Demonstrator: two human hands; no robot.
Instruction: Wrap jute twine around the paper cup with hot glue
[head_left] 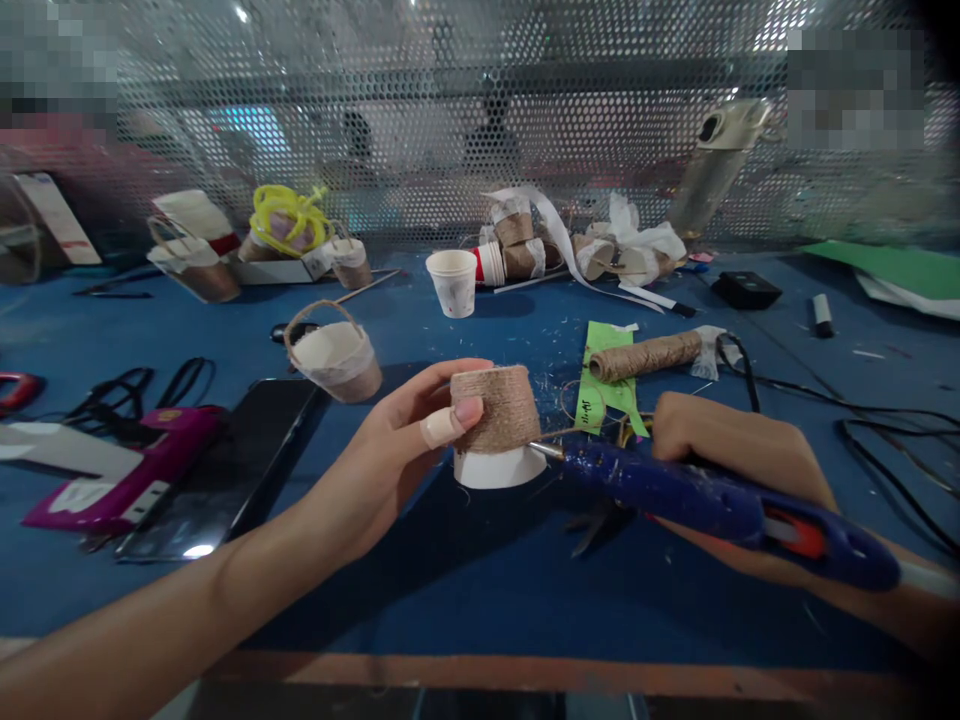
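A paper cup [501, 415], upside down and mostly wrapped in brown twine, is held between the fingers and bandaged thumb of my left hand [405, 440]. Its white rim band faces down and is bare. My right hand [735, 450] is closed round a blue glue gun [675, 492], whose metal tip touches or nearly touches the lower edge of the twine. A strand of twine runs from the cup toward my right hand. Behind lies a roll of twine [649, 355], partly over a green paper strip [600, 345].
A small basket [341, 365] stands behind my left hand; a phone [247, 450] and a magenta glue gun [161, 465] lie left. A white cup [452, 285] and several wrapped cups stand near the mesh screen [420, 150]. Black cables [847, 400] cross the right side.
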